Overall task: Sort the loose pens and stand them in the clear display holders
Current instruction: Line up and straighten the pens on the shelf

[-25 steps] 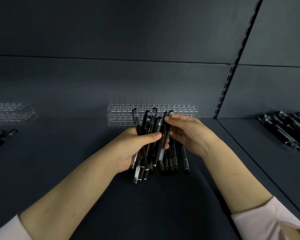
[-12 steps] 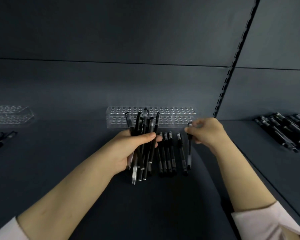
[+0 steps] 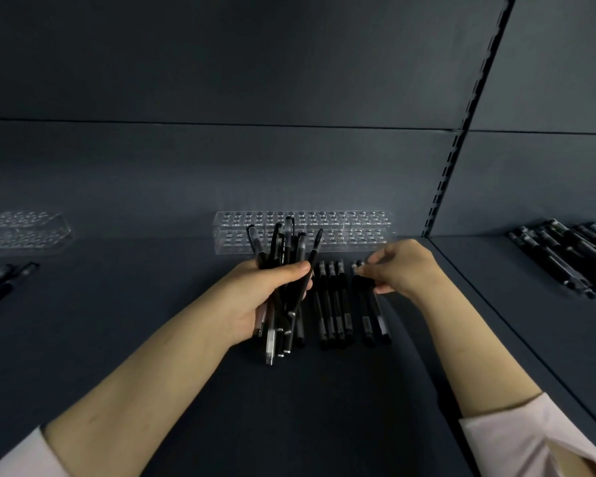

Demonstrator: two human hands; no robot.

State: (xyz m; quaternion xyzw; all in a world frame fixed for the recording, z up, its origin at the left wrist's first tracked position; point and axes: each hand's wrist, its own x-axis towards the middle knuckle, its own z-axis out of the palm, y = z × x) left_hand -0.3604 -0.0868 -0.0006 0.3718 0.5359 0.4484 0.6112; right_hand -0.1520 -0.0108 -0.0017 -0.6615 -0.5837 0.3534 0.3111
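My left hand point(image 3: 255, 297) grips a bundle of black pens point(image 3: 283, 249), their caps pointing up in front of the clear display holder point(image 3: 365, 218). The holder stands at the back of the dark shelf, and I see no pens standing in it. Three black pens point(image 3: 331, 315) lie side by side on the shelf just right of the bundle. Two more pens point(image 3: 367, 321) lie a little further right. My right hand point(image 3: 406, 266) is low over the cap end of these two, thumb and fingers pinching the right one.
A second clear holder point(image 3: 21, 228) stands at the far left with a few loose pens point(image 3: 0, 280) in front of it. A heap of black pens point(image 3: 565, 256) lies on the neighbouring shelf to the right, beyond the slotted upright point(image 3: 451, 166).
My right hand drew one pen out of the bundle, carried it right and lowered it onto the shelf beside the laid-out pens. My left hand kept holding the bundle.
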